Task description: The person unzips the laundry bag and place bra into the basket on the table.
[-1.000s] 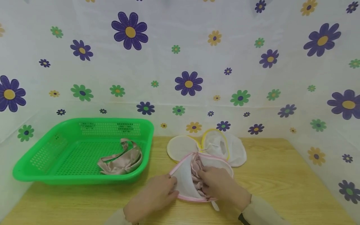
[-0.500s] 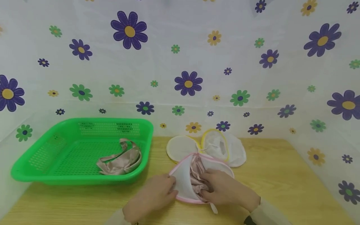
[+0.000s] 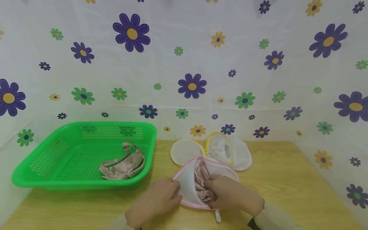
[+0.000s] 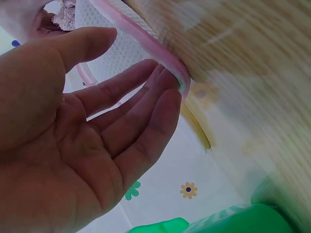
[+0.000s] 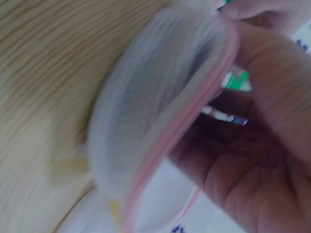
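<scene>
A white mesh laundry bag with pink trim (image 3: 187,187) lies unzipped at the front middle of the table, its mouth spread wide. Bunched inside is a dusty-pink satin garment with lace (image 3: 202,179). At the bag's left edge, my left hand (image 3: 162,196) touches the pink rim with loosely bent fingers; the left wrist view shows the thumb standing off. My right hand (image 3: 233,193) reaches into the mouth from the right, fingers and thumb against the garment. In the right wrist view the mesh side and rim hide those fingertips, so I cannot tell whether they pinch.
A green plastic basket (image 3: 72,182) stands at the left, with a satin bra (image 3: 126,167) in it. Behind the open bag lie white laundry bags with yellow trim (image 3: 219,148). A flower-print curtain (image 3: 161,64) closes off the back and sides of the wooden table (image 3: 287,185).
Inside the bag's mouth, my right hand has shifted slightly and drawn the right side wider; more of the satin garment shows. The left hand stays almost still.
</scene>
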The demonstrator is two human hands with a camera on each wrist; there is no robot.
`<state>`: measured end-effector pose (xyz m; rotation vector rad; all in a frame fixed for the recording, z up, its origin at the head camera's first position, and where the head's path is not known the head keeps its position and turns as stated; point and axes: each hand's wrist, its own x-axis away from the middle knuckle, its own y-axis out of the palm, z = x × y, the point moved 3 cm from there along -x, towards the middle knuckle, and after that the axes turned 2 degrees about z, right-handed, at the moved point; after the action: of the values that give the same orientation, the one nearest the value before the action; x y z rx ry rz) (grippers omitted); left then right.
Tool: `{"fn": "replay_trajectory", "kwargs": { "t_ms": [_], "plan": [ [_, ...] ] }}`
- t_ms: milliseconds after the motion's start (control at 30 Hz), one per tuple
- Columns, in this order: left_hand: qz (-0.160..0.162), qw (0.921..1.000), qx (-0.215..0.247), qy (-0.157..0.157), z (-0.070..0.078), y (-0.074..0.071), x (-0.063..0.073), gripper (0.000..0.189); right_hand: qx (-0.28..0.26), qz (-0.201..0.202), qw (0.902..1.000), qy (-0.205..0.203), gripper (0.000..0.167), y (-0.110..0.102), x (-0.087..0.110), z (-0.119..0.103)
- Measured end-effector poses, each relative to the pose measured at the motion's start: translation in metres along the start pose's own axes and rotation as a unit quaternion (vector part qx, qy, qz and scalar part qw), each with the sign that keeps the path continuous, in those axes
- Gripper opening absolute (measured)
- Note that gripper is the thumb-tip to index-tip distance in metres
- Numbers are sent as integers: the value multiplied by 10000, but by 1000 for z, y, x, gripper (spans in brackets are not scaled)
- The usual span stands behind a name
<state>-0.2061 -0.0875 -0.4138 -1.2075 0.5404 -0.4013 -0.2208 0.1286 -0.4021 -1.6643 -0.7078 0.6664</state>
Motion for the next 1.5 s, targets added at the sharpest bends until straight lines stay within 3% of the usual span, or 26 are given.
{"fn": "replay_trajectory", "kwargs": {
  "t_ms": [200,400,567,667,767,900,1000,1067,1200,1300,1333,1433,1500],
  "plan": [
    [88,9998,-141,114,1,1,1,18,25,101,9999,-137,19,2,-3,-5],
    [218,9990,-291,249,1,3,0,19,-627,618,9956,-321,25,-3,5,6],
    [201,9992,-293,158,1,3,-1,18,-1802,1200,9738,-699,29,-17,20,26],
    [184,9995,-223,138,1,2,0,16,-2460,1264,9601,-413,27,-25,29,42],
    [194,9996,-123,169,1,0,1,18,-2671,1144,9568,46,20,-27,35,52],
    [-98,9997,220,13,1,0,3,31,-2632,903,9592,501,11,-25,35,51],
    [-389,9980,490,-114,3,0,4,43,-2602,827,9587,798,34,-23,34,43],
    [-481,9973,546,-89,6,-1,5,46,-2327,898,9647,848,49,-21,32,34],
    [-496,9977,463,55,11,-3,6,48,-1184,1217,9837,597,67,-20,25,14],
    [-486,9980,368,157,11,-5,6,47,-672,1451,9870,152,58,-18,18,4],
    [-484,9980,344,202,11,-5,6,46,-620,1489,9869,23,48,-17,16,3],
    [-494,9973,411,363,9,-5,8,37,-762,1579,9838,-364,10,-12,13,4],
    [-564,9959,539,452,7,-4,10,32,-896,1553,9829,-426,9,-9,15,7]
  ]
}}
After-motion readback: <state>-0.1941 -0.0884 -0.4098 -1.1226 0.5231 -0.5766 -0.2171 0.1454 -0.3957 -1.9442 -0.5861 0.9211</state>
